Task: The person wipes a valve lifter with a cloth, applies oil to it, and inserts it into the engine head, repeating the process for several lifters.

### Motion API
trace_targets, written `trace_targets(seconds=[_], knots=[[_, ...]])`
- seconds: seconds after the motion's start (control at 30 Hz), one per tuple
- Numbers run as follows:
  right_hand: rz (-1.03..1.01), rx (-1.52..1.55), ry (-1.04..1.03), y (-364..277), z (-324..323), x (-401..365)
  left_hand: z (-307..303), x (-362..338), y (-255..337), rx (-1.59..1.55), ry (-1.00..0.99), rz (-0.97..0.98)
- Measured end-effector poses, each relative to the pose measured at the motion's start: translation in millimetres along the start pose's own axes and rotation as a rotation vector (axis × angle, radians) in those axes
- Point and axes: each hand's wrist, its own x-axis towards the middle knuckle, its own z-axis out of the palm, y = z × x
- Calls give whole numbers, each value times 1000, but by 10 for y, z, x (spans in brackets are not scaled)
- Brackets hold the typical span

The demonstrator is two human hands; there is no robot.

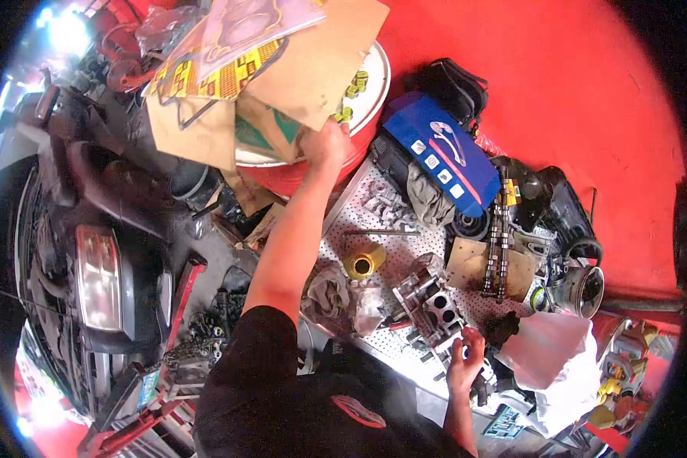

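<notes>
My left hand [324,143] reaches to the edge of a red and white drum [378,84]. Its fingers are bent at the lower edge of a brown cardboard sheet [313,84], partly hidden under it. Yellow patterned packaging [240,75] and a clear-wrapped gasket sheet [252,27] lie over the cardboard. My right hand [466,360] is beside a metal engine block [435,309] with round bores, its fingers curled; whether they hold anything is too small to tell. A golden cylinder [364,261] stands on the perforated white surface [397,252].
A blue box [443,156] and two camshafts [498,237] lie beyond the block. White paper or plastic [553,366] is at the right. A car front with a headlight [99,278] and a red metal frame [183,305] stand at the left.
</notes>
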Motion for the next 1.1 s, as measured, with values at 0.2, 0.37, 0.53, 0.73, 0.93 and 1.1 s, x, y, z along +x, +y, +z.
trace_targets(seconds=[0.2,0.37,0.53,0.73,0.93,1.1], knots=[[91,32,31,224,-31,22,-45,357,220,-215,-149,-24],[152,92,19,226,-34,120,119,589,339,-321,-74,95],[153,84,33,172,-22,248,290,817,325,-152,-38,234],[153,84,39,94,0,404,369,948,270,-104,-115,234],[206,111,7,144,27,517,502,973,222,-81,-47,297],[187,117,33,257,76,556,585,990,234,4,-15,306]])
